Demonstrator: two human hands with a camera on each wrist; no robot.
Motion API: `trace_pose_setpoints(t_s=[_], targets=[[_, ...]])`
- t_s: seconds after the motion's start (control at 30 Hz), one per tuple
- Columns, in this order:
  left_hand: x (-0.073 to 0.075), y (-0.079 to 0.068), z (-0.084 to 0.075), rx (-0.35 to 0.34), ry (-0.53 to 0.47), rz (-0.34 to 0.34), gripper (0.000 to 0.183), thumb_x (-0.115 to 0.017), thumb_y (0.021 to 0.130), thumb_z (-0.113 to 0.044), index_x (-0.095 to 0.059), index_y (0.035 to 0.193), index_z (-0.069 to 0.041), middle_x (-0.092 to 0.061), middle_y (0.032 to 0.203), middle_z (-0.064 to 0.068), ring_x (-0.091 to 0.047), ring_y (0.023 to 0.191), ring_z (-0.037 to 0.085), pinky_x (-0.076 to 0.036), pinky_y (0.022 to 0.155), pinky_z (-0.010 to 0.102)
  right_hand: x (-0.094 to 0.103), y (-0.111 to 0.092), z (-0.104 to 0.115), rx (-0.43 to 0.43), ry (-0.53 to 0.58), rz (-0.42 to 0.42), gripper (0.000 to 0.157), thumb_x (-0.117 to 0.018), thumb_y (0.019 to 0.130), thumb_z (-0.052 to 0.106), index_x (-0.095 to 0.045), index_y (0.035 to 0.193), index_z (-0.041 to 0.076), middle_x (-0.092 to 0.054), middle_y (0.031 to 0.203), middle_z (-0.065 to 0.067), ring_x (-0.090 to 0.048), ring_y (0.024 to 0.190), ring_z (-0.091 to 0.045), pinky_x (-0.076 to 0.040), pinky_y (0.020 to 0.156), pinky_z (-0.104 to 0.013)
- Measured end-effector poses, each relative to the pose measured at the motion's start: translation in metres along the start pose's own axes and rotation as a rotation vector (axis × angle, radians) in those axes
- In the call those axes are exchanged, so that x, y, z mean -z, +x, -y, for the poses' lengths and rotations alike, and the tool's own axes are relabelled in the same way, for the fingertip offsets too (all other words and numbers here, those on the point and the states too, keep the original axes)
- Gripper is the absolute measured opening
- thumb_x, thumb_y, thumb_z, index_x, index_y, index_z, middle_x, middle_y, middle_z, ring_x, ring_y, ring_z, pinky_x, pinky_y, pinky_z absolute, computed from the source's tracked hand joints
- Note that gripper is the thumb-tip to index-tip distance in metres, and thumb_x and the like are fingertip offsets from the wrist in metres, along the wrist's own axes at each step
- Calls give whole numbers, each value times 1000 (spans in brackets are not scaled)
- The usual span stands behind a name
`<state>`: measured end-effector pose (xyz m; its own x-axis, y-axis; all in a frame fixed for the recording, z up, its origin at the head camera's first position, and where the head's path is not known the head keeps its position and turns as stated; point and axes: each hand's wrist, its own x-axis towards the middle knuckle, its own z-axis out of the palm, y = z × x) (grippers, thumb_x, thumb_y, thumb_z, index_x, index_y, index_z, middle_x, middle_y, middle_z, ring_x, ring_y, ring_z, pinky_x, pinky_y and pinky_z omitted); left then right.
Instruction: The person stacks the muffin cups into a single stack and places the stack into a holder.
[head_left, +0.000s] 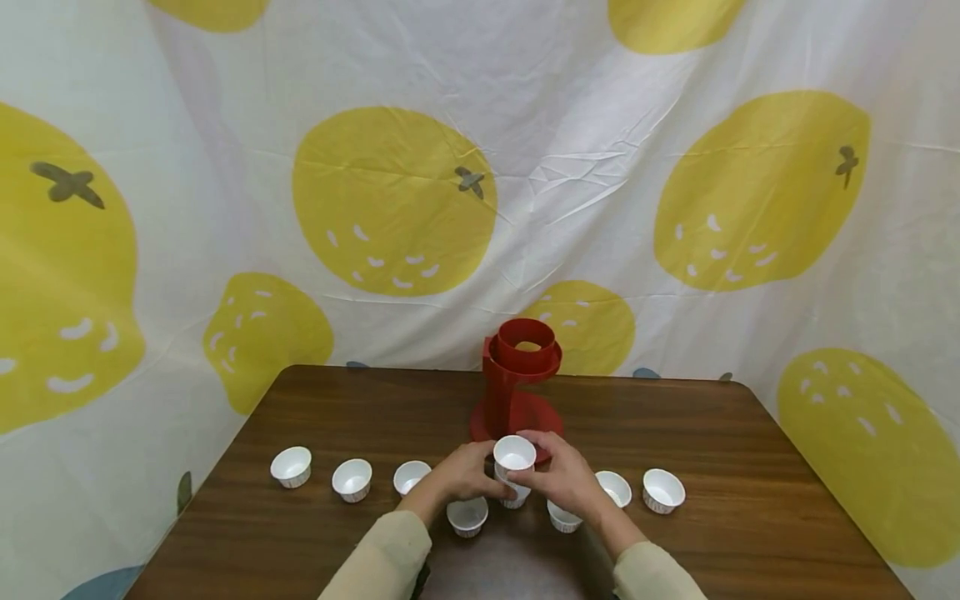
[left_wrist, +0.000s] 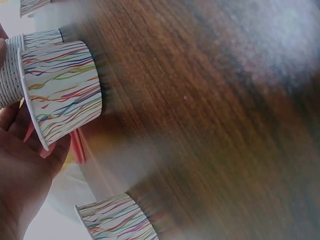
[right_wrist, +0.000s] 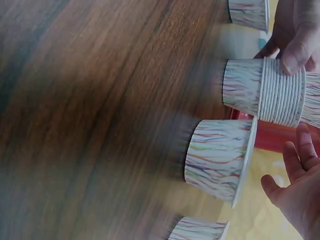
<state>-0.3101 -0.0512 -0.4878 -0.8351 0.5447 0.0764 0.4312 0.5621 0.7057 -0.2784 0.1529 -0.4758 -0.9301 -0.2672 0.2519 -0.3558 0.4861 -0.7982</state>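
Between both hands is a stack of white paper cups [head_left: 514, 454] with colored wavy lines, its nested rims [right_wrist: 282, 92] showing as close ridges in the right wrist view. My left hand [head_left: 471, 471] grips the side of the stack, thumb across the rims. From the other side my right hand [head_left: 561, 473] pinches the top cup [right_wrist: 313, 97], thumb on the near side and index finger behind. That cup rises above the ridged rims. Single cups stand close by, one [head_left: 467, 517] below my left hand and one [head_left: 564, 518] below my right.
Further cups stand in a row, with one [head_left: 291, 467] at the far left and one [head_left: 663, 491] at the right. Behind the hands stands a red holder [head_left: 498, 392] with a ring on top. The wooden table [head_left: 360, 417] ends at a lemon-print cloth [head_left: 555, 108].
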Motion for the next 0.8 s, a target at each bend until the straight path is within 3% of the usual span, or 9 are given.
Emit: trace_pose_setpoints(t_s=[0.27,0.4,0.67,0.8], targets=[[-1,-1,0,-30,11,-8,51,-89,71,-28,-67,113,-11,-69,103,-4,-62,96,15,-49,87,35,-2,0,-4,47,-49,7,54,-87,76,29,-66,123,13,-66,111,0,-61,94,-19,-50,83,-43],[0,-1,0,-25,18,-9,51,-89,70,-28,-66,112,-11,-68,99,-5,-61,92,14,-49,85,33,-3,-1,-9,66,-129,-4,56,-88,73,34,-68,122,14,-66,113,-1,-58,101,-21,-47,86,-43],[1,-1,0,-26,35,18,56,-86,74,-30,-65,120,-8,-68,106,-1,-61,97,14,-49,87,33,-4,-4,-12,91,-339,18,65,-86,71,44,-68,125,12,-67,119,-7,-58,113,-31,-41,95,-58],[2,0,1,-33,49,19,56,-86,75,-31,-65,121,-7,-68,108,0,-62,99,16,-49,89,34,-3,-5,-11,95,-389,41,71,-85,72,47,-65,129,11,-66,122,-10,-56,117,-34,-35,97,-65]])
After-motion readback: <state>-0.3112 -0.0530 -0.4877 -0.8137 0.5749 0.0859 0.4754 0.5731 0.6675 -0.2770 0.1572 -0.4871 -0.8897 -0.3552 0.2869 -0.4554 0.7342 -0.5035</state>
